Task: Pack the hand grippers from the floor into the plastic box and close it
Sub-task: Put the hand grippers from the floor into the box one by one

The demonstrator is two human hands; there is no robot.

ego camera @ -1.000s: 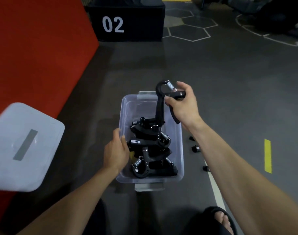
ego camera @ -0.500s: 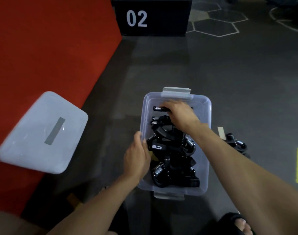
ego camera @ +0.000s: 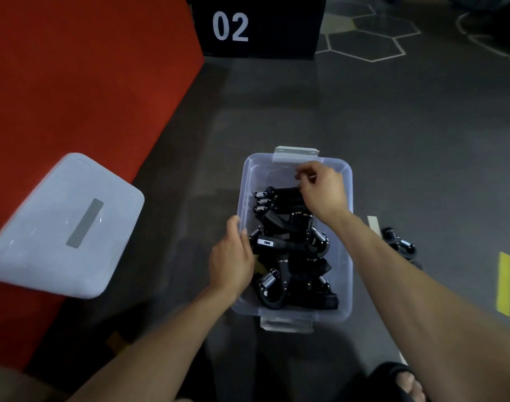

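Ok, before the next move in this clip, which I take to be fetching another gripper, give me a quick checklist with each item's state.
1. Right hand free of a gripper: cannot tell, fingers curled above the pile.
2. Left hand steadying the plastic box: ok, on its left rim.
3. Hand grippers in the box settled below the rim: cannot tell.
4. Floor emptied of grippers: not ok, a hand gripper on the floor lies right of the box.
5. Lid within sight: ok, off to the left.
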